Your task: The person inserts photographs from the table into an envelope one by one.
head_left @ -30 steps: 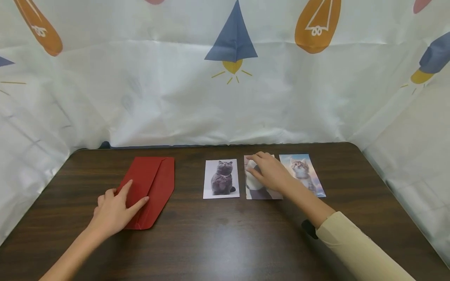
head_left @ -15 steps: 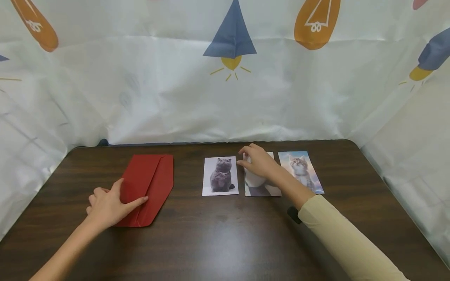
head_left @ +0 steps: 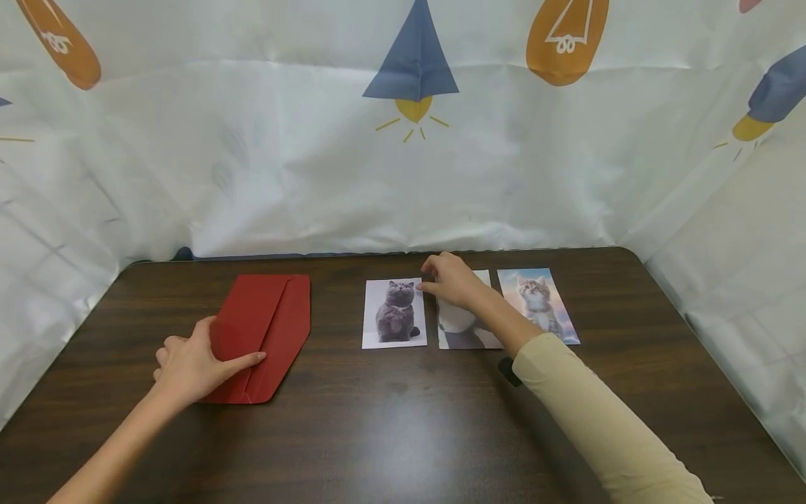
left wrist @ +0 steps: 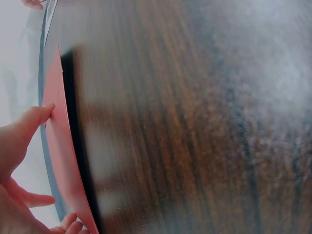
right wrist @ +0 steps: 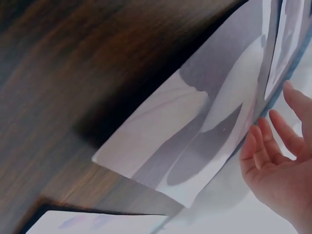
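A white curtain [head_left: 283,161] with lamp and bulb prints is hanging along the far side. Below it, the dark wood-grain table [head_left: 403,448] is filling the near part of the scene. Your beige right sleeve [head_left: 604,420] is crossing in from the near right.

On the table's left, the red envelope [head_left: 248,308] is lying with its pointed flap to the right. Your left hand [head_left: 192,360] is spreading wide over its left part, thumb resting on the flap side, fingers along the left edge.

Your right hand [head_left: 456,283] is hovering over the middle card [head_left: 462,325], fingers loosely bent, thumb and forefinger narrowly apart and holding nothing. The thumb tip is overlapping the right edge of the grey-cat card [head_left: 393,315], just left of the middle card; contact: cannot tell. The kitten card [head_left: 535,301] is lying just right of the middle one, partly behind your wrist.
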